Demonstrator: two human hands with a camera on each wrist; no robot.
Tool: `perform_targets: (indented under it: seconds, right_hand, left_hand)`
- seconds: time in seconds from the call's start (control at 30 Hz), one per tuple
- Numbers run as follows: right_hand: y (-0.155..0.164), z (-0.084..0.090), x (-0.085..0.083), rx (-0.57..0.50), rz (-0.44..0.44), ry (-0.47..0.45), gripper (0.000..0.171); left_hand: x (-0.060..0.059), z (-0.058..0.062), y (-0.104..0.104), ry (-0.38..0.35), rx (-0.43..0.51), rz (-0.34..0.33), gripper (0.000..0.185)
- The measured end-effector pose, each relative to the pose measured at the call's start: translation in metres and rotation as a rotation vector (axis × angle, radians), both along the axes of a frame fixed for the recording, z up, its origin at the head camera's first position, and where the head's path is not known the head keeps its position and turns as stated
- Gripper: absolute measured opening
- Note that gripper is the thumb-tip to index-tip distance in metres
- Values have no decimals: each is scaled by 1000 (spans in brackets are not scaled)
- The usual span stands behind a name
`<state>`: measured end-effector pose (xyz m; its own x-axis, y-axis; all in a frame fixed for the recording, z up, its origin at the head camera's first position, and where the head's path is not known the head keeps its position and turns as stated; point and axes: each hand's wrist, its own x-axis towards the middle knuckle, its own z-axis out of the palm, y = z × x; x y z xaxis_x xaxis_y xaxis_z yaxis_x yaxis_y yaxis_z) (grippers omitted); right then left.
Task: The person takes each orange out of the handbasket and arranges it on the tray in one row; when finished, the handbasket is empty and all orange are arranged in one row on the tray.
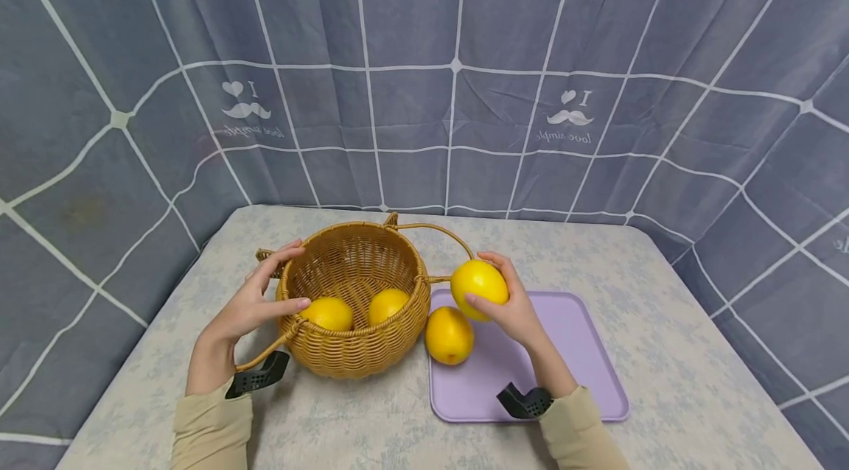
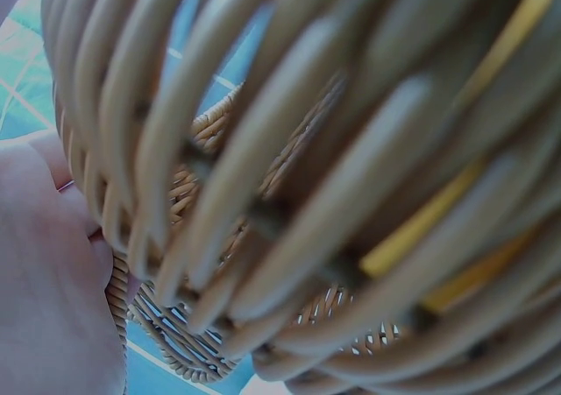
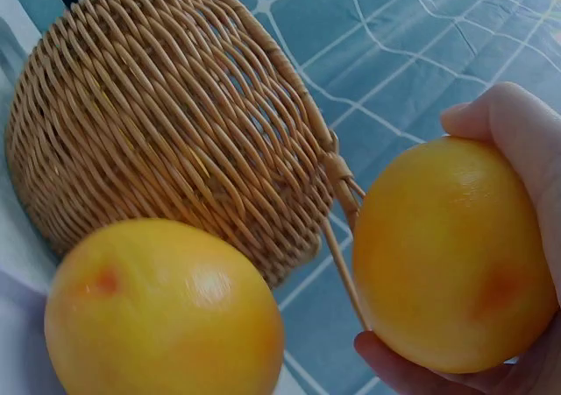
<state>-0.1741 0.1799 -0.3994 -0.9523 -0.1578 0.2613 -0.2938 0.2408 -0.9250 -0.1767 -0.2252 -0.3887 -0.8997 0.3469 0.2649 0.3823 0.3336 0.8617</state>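
Facing mirrored "love simple" lettering (image 1: 564,138), right grip (image 1: 519,314) clasps yellow fruit (image 1: 479,284), left grip (image 1: 247,309) spread on basket (image 1: 358,356).

Basket (image 1: 361,356) (two fruits (image 1: 331,314) inside) left of tray (image 1: 480,385), third fruit (image 1: 449,336) at tray's edge

Hands (image 1: 254,300) (image 1: 517,309) apart, thumbs (image 1: 290,306) inward

Soft even head-view light, blurred left-wrist basket (image 2: 342,193), glossy highlights on fruit (image 3: 166,312)
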Motion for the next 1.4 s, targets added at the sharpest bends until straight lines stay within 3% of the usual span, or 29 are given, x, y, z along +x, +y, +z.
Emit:
perform_targets:
  seconds: [0.3,0.6,1.07,1.33,1.4]
  right_hand:
    - [6,16,11,67,50,19,51]
    - [23,-24,-12,80,108,-35,49]
    - [38,-39,-21,155,110,-125,42]
    - [33,-11,-6,219,137,-206,35]
    - [34,-11,-5,240,143,-224,34]
  left_hand:
    - [-1,-1,0,4,3,-6,74]
    - [0,-1,-1,-1,15,-20,73]
    - [1,0,-1,12,24,-21,73]
    - [0,-1,-1,11,26,-22,73]
    - [0,-1,0,14,26,-22,73]
